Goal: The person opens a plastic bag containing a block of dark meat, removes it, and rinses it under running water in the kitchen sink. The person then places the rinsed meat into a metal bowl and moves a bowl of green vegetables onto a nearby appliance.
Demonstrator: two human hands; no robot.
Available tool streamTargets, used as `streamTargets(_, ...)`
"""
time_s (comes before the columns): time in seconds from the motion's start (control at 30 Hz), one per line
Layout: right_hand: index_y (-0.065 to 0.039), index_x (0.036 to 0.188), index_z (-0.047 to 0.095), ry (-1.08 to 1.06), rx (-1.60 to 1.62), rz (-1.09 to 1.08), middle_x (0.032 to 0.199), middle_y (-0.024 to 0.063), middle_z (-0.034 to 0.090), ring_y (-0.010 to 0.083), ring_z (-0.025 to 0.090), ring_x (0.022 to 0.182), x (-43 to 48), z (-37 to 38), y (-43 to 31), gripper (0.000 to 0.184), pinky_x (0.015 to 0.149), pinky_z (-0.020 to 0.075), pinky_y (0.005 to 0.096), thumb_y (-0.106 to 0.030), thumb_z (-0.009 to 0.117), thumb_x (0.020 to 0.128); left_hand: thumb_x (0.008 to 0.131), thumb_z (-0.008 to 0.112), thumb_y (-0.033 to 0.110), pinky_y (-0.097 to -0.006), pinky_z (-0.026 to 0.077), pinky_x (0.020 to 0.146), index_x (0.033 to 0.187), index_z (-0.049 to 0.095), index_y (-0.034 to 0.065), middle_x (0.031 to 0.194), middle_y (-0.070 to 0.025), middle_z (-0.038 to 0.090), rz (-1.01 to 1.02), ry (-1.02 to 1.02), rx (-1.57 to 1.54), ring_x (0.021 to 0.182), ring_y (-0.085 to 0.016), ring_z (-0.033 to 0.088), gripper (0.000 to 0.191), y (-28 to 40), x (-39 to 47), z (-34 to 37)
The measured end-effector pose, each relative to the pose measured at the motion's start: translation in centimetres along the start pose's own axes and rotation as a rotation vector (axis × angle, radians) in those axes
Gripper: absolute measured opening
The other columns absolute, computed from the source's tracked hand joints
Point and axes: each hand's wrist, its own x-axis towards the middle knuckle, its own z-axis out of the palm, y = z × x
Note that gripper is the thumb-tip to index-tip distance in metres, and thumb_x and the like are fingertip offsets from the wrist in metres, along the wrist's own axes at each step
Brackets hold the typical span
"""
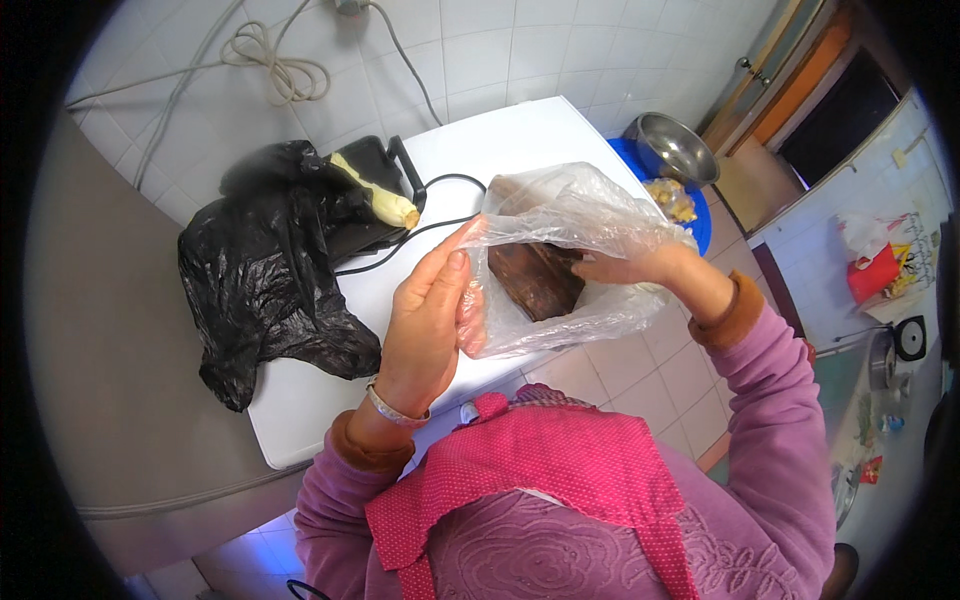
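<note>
A clear plastic bag (592,214) is held over the white tabletop, its mouth spread towards me. Dark brown pieces of what may be cured meat (532,277) lie inside it. My left hand (435,307) grips the bag's left edge between thumb and fingers. My right hand (637,266) reaches into the bag from the right, its fingertips at the brown pieces; whether they grip one, I cannot tell. Left of my hands, a crumpled black plastic bag (277,285) lies on the table, with a pale green vegetable stalk (390,206) sticking out beside it.
A black appliance or tray with a handle (409,172) stands behind the stalk, near a black cable (457,178). The white tabletop (292,420) ends at a grey appliance (150,337). Past its right end are a steel bowl (675,146) and a blue basin (705,229).
</note>
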Motion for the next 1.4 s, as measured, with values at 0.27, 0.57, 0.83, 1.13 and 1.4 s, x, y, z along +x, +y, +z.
streamTargets(0.27, -0.008, 0.135, 0.049, -0.104, 0.224, 0.036, 0.131, 0.0193, 0.052, 0.0350, 0.050, 0.119, -0.2, 2.2, 1.9, 0.061, 0.103, 0.0389, 0.0404, -0.032, 0.067, 0.082, 0.104, 0.037, 0.018, -0.0211, 0.032, 0.046, 0.142, 0.041, 0.0036, 0.067, 0.0049, 0.034, 0.003, 0.019, 0.069, 0.052, -0.005, 0.032, 0.041, -0.5, 0.0, 1.1)
streamTargets(0.57, -0.013, 0.134, 0.052, -0.062, 0.480, -0.111, 0.138, 0.0168, 0.048, 0.0329, 0.041, 0.130, 2.6, 0.8, -0.4, 0.053, 0.109, 0.0311, 0.0418, -0.037, 0.062, 0.088, 0.104, 0.038, 0.021, -0.0209, 0.030, 0.046, 0.142, 0.042, 0.0039, 0.066, 0.0052, 0.035, 0.045, 0.101, 0.152, 0.053, -0.004, 0.032, 0.042, -0.9, 0.4, 1.7)
streamTargets(0.83, -0.011, 0.128, 0.058, -0.373, 0.454, -0.034, 0.130, 0.0155, 0.056, 0.0319, 0.049, 0.122, 1.8, 3.5, 1.1, 0.046, 0.106, 0.0341, 0.0420, -0.039, 0.054, 0.091, 0.103, 0.040, 0.021, -0.0209, 0.031, 0.046, 0.142, 0.042, 0.0052, 0.066, 0.0052, 0.036, 0.013, 0.195, 0.114, 0.052, -0.004, 0.033, 0.042, -2.0, 0.1, 0.3)
streamTargets(1.13, -0.009, 0.138, 0.049, 0.143, 0.415, 0.000, 0.135, 0.0124, 0.055, 0.0235, 0.052, 0.123, 4.1, 1.2, -0.6, 0.051, 0.104, 0.0393, 0.0364, -0.025, 0.061, 0.091, 0.103, 0.039, 0.019, -0.0217, 0.035, 0.046, 0.141, 0.041, 0.0007, 0.065, 0.0040, 0.037, 0.006, 0.043, 0.156, 0.051, -0.005, 0.035, 0.042, -0.2, 1.2, 0.0)
streamTargets(1.4, -0.011, 0.131, 0.056, 0.044, 0.201, 0.145, 0.127, 0.0112, 0.059, 0.0271, 0.055, 0.119, 4.2, -0.6, -2.1, 0.052, 0.100, 0.0424, 0.0394, -0.016, 0.069, 0.081, 0.103, 0.040, 0.017, -0.0206, 0.038, 0.045, 0.139, 0.044, 0.0004, 0.066, 0.0041, 0.039, 0.005, -0.088, 0.089, 0.052, -0.004, 0.036, 0.040, 0.6, 1.9, -1.2)
